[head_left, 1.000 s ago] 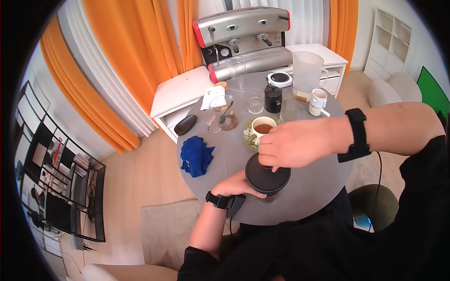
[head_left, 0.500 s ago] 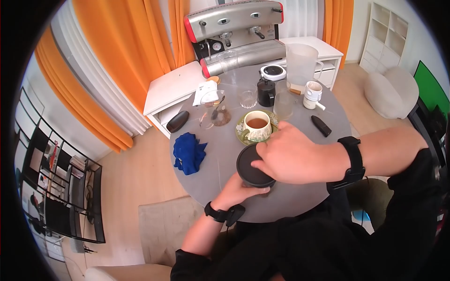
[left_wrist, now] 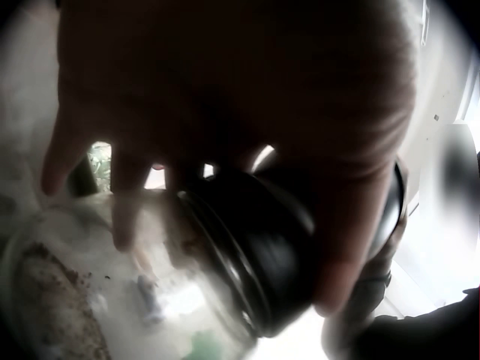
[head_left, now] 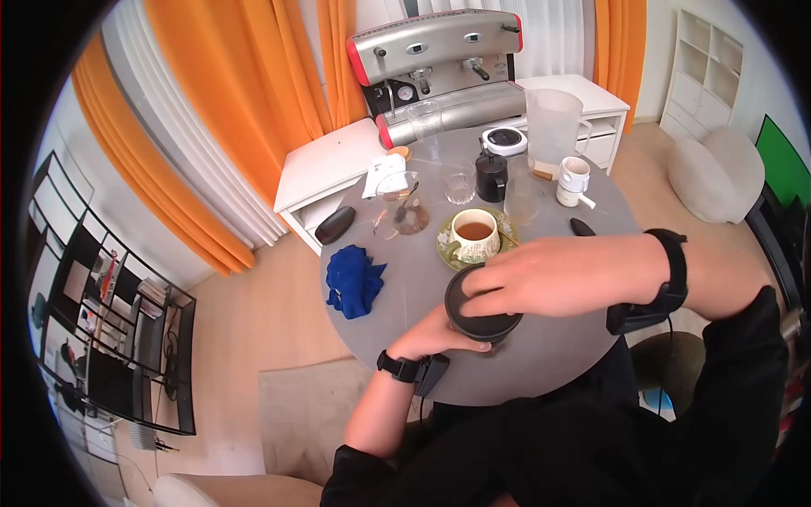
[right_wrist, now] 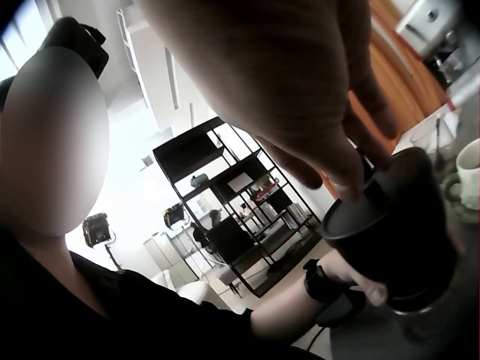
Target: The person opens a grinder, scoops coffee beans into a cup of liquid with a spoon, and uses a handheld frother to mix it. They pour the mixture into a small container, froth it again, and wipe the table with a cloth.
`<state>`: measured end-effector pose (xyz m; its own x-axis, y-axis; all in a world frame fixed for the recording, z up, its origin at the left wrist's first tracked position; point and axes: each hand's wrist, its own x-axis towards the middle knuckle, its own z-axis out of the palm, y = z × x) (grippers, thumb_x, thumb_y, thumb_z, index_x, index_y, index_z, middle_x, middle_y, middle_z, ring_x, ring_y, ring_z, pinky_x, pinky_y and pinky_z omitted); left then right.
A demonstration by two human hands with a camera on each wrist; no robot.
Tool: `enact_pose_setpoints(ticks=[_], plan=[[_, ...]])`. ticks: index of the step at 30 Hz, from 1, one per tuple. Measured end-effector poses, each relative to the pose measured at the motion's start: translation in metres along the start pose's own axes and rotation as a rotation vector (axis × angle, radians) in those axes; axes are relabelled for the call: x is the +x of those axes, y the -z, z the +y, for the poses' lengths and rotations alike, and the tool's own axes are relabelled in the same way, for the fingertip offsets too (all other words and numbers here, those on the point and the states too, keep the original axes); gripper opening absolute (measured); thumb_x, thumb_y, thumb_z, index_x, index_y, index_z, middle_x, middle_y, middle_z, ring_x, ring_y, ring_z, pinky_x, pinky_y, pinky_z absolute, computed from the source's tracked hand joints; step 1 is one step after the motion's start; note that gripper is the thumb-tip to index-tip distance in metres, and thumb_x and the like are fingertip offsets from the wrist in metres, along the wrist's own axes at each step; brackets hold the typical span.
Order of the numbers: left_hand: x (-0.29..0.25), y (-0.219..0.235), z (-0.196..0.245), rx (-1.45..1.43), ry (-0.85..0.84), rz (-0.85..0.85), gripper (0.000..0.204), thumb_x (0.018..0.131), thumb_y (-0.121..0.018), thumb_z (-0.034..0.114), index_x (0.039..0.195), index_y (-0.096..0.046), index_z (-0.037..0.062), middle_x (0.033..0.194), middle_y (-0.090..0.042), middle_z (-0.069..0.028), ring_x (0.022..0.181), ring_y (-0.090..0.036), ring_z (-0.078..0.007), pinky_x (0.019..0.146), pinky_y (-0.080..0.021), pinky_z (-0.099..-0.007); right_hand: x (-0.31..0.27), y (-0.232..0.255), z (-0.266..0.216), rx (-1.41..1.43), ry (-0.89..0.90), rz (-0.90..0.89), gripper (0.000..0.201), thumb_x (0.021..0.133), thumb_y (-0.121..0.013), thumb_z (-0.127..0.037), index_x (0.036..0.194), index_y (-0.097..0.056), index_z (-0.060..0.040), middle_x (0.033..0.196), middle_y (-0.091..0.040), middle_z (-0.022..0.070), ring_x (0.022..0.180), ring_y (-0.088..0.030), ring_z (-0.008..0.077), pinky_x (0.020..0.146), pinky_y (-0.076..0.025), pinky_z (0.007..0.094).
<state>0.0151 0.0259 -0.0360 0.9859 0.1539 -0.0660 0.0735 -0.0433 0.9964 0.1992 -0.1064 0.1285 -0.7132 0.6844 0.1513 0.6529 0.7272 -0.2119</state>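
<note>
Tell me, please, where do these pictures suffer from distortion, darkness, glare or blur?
Head view: fisheye bending, black corners, but a fairly clear teacup; left wrist view: left hand nearly a silhouette, white areas blown out, black-lidded clear container hazy with a glare patch; right wrist view: right hand shadowed, the background left of the black shelving unit washed out.

"Where's the right hand (right_wrist: 292,82)?"

"Above a black container (right_wrist: 397,247), fingertips touching its top."

"And the left hand (right_wrist: 367,285)?"

"Lower down, gripping the container's side, thumb in front."

"What else shows?"

"A black shelf unit (right_wrist: 184,159) behind, an orange curtain (right_wrist: 401,67), and at the right edge a pale cup (right_wrist: 471,171), only partly in view."
</note>
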Motion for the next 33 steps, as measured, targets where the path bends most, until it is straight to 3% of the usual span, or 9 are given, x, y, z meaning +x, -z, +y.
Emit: enact_pose_setpoints(ticks=[5,8,13,16,20,22,26,29,33], plan=[[0.007,0.020,0.001,0.036,0.061,-0.103,0.081,0.064,-0.091,0.010,0.135,-0.053,0.0062,0.133,-0.058,-0.0047,0.126,-0.052,-0.0174,0.107,-0.041,-0.0337,0.017,0.006,0.016,-0.181,0.093,-0.175,0.014,0.084,-0.057,-0.010,0.089,-0.065,0.0006,0.089,-0.061,0.0143,0.086,-0.066,0.0322,0.073,-0.054,0.0423],[0.008,0.019,-0.001,0.034,0.057,-0.140,0.082,0.062,-0.092,0.008,0.134,-0.053,0.0069,0.132,-0.059,-0.0033,0.126,-0.052,-0.0172,0.107,-0.042,-0.0342,0.021,-0.003,0.021,-0.191,0.146,-0.181,0.016,0.090,-0.058,-0.015,0.091,-0.056,0.0012,0.088,-0.057,0.0134,0.084,-0.063,0.0310,0.071,-0.053,0.0396],[-0.004,-0.005,-0.002,-0.001,0.005,0.034,0.080,0.066,-0.090,0.009,0.136,-0.051,0.0062,0.134,-0.059,-0.0067,0.126,-0.053,-0.0190,0.107,-0.043,-0.0364,0.020,-0.023,0.007,-0.244,-0.161,0.014,0.026,0.095,-0.059,-0.025,0.089,-0.057,-0.0001,0.082,-0.061,0.0147,0.074,-0.067,0.0324,0.063,-0.054,0.0430],[-0.009,-0.013,-0.006,0.014,0.000,0.100,0.075,0.070,-0.089,0.011,0.135,-0.053,0.0048,0.132,-0.060,-0.0079,0.125,-0.055,-0.0191,0.105,-0.045,-0.0368,0.022,-0.028,-0.006,-0.227,-0.308,-0.028,0.025,0.094,-0.060,-0.024,0.090,-0.055,0.0001,0.074,-0.063,0.0139,0.068,-0.067,0.0325,0.058,-0.053,0.0433],[-0.014,-0.017,0.001,0.086,-0.022,0.138,0.073,0.071,-0.089,0.014,0.133,-0.054,0.0029,0.131,-0.061,-0.0089,0.124,-0.056,-0.0201,0.105,-0.044,-0.0372,0.029,-0.027,-0.002,-0.274,-0.272,-0.050,0.021,0.093,-0.059,-0.021,0.093,-0.054,-0.0006,0.064,-0.062,0.0129,0.062,-0.067,0.0320,0.054,-0.051,0.0431],[-0.014,-0.018,0.001,0.073,-0.011,0.139,0.074,0.071,-0.090,0.015,0.134,-0.053,0.0020,0.134,-0.059,-0.0093,0.126,-0.054,-0.0208,0.107,-0.043,-0.0377,0.032,-0.030,-0.003,-0.262,-0.357,-0.024,0.018,0.091,-0.057,-0.018,0.095,-0.053,-0.0012,0.059,-0.060,0.0116,0.057,-0.064,0.0332,0.051,-0.049,0.0441],[-0.014,-0.025,-0.001,0.072,-0.076,0.186,0.072,0.072,-0.089,0.017,0.133,-0.054,0.0017,0.130,-0.062,-0.0097,0.121,-0.057,-0.0201,0.104,-0.045,-0.0366,0.037,-0.036,0.004,-0.158,-0.497,0.019,0.018,0.090,-0.055,-0.018,0.097,-0.054,-0.0008,0.068,-0.064,0.0152,0.064,-0.066,0.0347,0.056,-0.050,0.0452],[-0.016,-0.029,-0.001,0.099,-0.117,0.221,0.067,0.073,-0.087,0.019,0.129,-0.056,0.0015,0.124,-0.064,-0.0093,0.115,-0.060,-0.0194,0.100,-0.047,-0.0349,0.040,-0.031,0.014,0.192,-0.725,-0.055,0.027,0.090,-0.054,-0.021,0.108,-0.054,-0.0003,0.089,-0.066,0.0205,0.084,-0.066,0.0354,0.073,-0.051,0.0469],[-0.012,-0.026,-0.005,0.084,-0.105,0.201,0.065,0.074,-0.087,0.018,0.129,-0.056,0.0010,0.122,-0.065,-0.0086,0.114,-0.060,-0.0188,0.100,-0.047,-0.0344,0.037,-0.034,0.019,0.294,-0.760,-0.031,0.028,0.092,-0.055,-0.021,0.110,-0.054,0.0004,0.090,-0.067,0.0209,0.082,-0.066,0.0366,0.074,-0.051,0.0474]])
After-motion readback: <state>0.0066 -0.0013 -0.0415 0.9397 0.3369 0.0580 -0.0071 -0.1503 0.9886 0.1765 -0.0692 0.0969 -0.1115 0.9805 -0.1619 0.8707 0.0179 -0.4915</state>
